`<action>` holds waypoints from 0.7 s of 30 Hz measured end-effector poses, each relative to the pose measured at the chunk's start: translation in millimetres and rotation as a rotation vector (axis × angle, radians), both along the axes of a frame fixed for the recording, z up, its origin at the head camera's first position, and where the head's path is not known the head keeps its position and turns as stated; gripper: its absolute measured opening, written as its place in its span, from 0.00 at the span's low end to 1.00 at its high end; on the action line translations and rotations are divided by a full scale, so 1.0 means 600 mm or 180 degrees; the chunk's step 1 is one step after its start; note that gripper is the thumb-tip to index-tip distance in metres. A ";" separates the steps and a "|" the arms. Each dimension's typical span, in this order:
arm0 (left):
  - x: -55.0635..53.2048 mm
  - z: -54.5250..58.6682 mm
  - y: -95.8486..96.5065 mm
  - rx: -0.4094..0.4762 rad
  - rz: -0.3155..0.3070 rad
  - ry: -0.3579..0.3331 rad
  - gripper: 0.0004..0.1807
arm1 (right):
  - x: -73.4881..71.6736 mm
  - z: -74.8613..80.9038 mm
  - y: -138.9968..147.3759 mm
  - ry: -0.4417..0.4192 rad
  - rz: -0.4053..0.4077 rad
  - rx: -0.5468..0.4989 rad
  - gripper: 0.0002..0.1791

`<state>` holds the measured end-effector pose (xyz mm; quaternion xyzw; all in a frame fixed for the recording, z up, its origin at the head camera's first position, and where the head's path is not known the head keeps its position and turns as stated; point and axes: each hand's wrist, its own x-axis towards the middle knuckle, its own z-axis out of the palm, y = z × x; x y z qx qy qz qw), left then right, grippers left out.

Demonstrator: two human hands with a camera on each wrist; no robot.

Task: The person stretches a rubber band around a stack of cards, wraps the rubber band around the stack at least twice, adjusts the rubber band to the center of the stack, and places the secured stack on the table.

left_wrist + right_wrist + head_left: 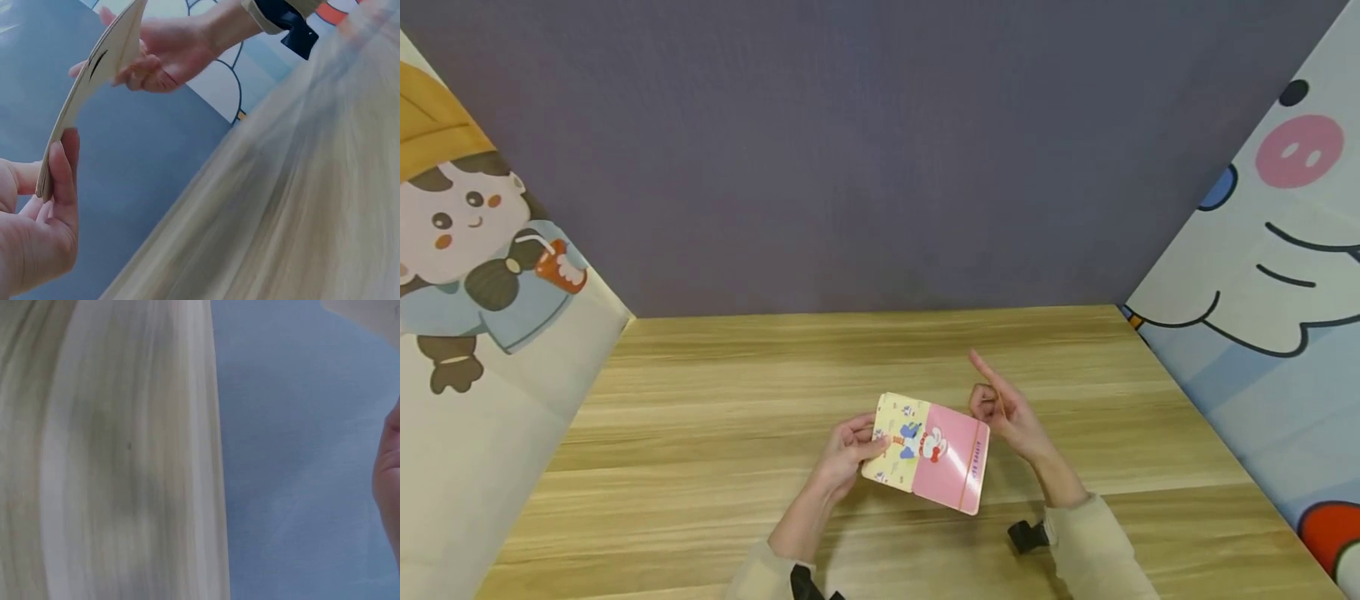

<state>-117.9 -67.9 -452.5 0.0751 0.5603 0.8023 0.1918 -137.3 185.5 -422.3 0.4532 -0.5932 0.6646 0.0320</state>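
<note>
In the head view a small booklet with a glossy pink and yellow cartoon cover is held tilted above the table. My left hand pinches its yellow end, thumb on top and fingers beneath. The left wrist view shows the booklet nearly edge-on, its pages slightly fanned at the edge. Close by the pink end's upper corner is my right hand, one finger straight and others curled. Whether those curled fingers grip the corner is unclear. A thin orange line crosses the pink part near its end.
Beneath the hands lies a wood-grain table. A dark grey panel rises behind it, with cartoon-printed walls left and right. Dark wrist devices sit at both cuffs, the right one just over the table.
</note>
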 end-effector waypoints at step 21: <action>0.009 0.002 0.011 -0.0035 0.0623 0.0129 0.22 | 0.044 0.067 -0.022 0.0434 -0.1236 0.1411 0.40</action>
